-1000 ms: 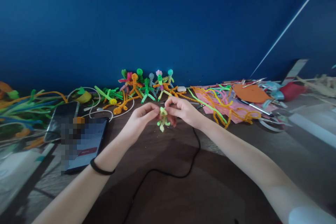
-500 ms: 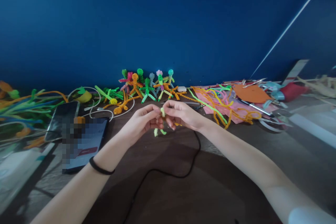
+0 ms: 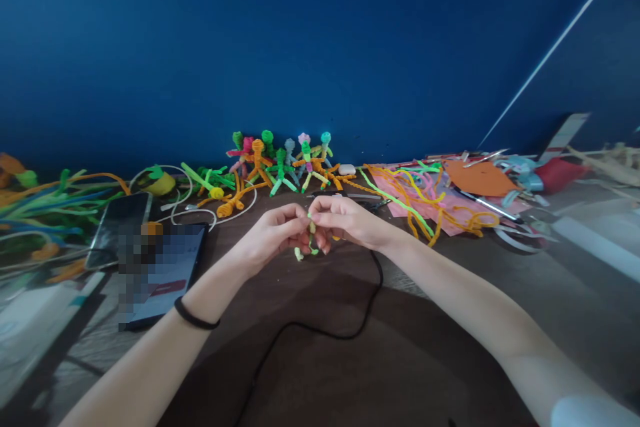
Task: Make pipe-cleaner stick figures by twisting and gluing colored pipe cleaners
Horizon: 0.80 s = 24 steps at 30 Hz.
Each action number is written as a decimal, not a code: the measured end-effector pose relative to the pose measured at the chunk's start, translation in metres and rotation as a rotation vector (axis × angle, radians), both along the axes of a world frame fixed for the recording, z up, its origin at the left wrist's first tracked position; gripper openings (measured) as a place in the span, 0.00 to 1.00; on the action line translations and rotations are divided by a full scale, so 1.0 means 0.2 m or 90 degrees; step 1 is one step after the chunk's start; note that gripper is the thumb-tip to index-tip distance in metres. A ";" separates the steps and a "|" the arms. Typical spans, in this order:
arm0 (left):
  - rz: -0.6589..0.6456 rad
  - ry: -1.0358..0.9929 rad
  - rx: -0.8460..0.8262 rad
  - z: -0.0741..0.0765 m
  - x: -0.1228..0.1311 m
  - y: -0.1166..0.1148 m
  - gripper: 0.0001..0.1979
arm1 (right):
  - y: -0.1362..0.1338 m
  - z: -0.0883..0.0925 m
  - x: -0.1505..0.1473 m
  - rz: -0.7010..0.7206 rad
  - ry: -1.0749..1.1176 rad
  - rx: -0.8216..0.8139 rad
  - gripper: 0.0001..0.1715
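Observation:
Between my two hands is a small light-green pipe-cleaner figure [image 3: 312,228], mostly covered by my fingers. Its pale legs hang out below them. My left hand [image 3: 280,230] pinches it from the left, thumb and fingertips closed. From the other side my right hand [image 3: 341,221] grips it with thumb and forefinger. The fingertips of both hands nearly meet over it. Beyond my hands, several finished pipe-cleaner figures [image 3: 280,163] in green, orange, pink and blue lean upright along the wall.
Left lie a tablet [image 3: 175,273], a dark phone [image 3: 119,227] and a bundle of pipe cleaners [image 3: 55,203]. To the right are loose pipe cleaners [image 3: 425,197], orange felt [image 3: 480,177] and scissors [image 3: 525,233]. A black cable [image 3: 320,331] runs across the table in front.
Both hands have come down slightly toward me with the figure. Its pale legs now show less below the fingers.

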State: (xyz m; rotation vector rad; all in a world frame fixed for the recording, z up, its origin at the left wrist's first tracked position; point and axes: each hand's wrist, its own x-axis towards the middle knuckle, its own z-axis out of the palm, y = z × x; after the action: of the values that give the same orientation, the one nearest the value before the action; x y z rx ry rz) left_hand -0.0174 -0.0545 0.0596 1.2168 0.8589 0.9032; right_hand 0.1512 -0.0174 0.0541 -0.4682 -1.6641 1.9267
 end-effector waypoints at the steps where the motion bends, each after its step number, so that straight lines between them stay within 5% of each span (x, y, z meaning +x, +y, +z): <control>1: 0.001 0.004 0.003 0.00 0.00 0.00 0.08 | 0.00 0.00 0.00 -0.001 -0.001 0.003 0.07; 16: 0.003 -0.106 -0.039 -0.02 -0.02 0.02 0.08 | 0.04 -0.03 0.00 -0.048 0.025 -0.010 0.11; 24: 0.017 0.026 0.101 -0.06 -0.02 0.03 0.09 | 0.03 -0.03 0.00 -0.026 0.036 -0.021 0.10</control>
State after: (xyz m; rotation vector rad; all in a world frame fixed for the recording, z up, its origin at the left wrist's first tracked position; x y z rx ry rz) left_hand -0.0222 -0.0475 0.0473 1.3672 0.8497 0.9857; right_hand 0.1513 -0.0117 0.0483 -0.4526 -1.5772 1.9217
